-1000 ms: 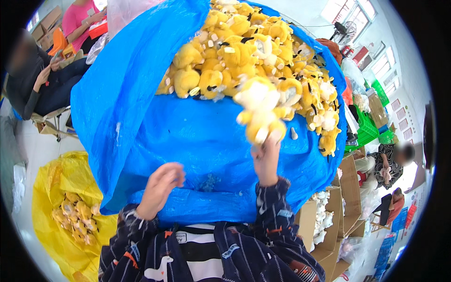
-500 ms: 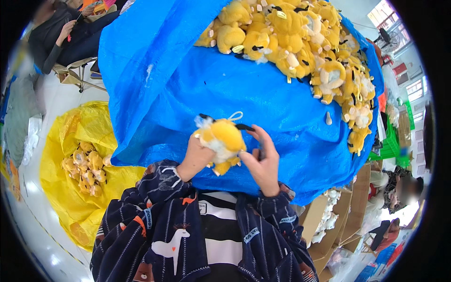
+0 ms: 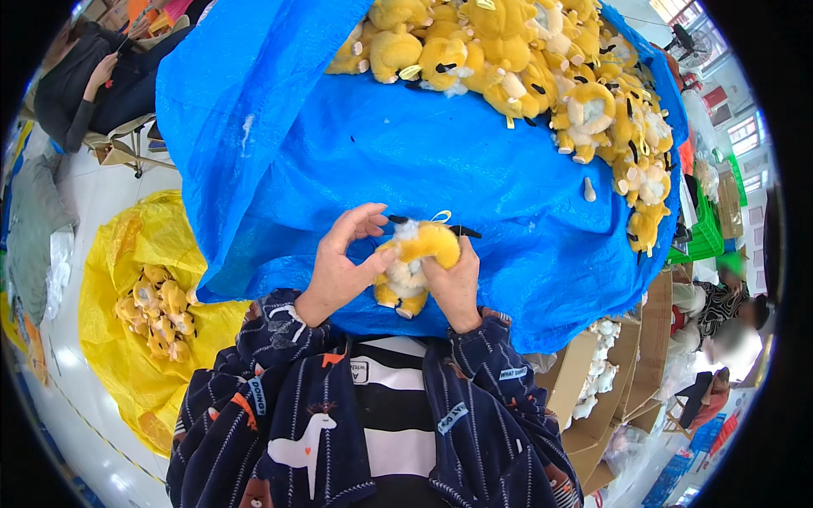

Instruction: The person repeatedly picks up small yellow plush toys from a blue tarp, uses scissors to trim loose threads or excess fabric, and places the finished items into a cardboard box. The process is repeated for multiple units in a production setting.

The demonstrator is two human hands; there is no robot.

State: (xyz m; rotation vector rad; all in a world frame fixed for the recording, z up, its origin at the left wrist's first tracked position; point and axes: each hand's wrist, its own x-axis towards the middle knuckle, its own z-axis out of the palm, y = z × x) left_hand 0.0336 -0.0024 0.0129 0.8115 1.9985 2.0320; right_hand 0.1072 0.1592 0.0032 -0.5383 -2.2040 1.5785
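A small yellow plush toy (image 3: 403, 279) with white fluff, black ear-like tips and a pale loop on top is in front of me over the blue sheet (image 3: 339, 178). My right hand (image 3: 457, 286) grips its right side, thumb on the front and fingers behind, partly hidden. On the toy's left side, my left hand (image 3: 341, 262) has its fingers stretched apart, with the thumb against the toy. Stuffing shows at an opening in the upper part, under a curved yellow edge.
Many similar plush toys (image 3: 508, 51) are heaped at the far right of the sheet. On the floor at left, a yellow sack (image 3: 118, 372) holds several more. Cardboard boxes (image 3: 639, 356) with white pieces stand at right. A person (image 3: 93, 85) sits at far left.
The toy has turned more upright and moved slightly right. My left hand has loosened from its side and spread its fingers; my right hand has closed on the toy.
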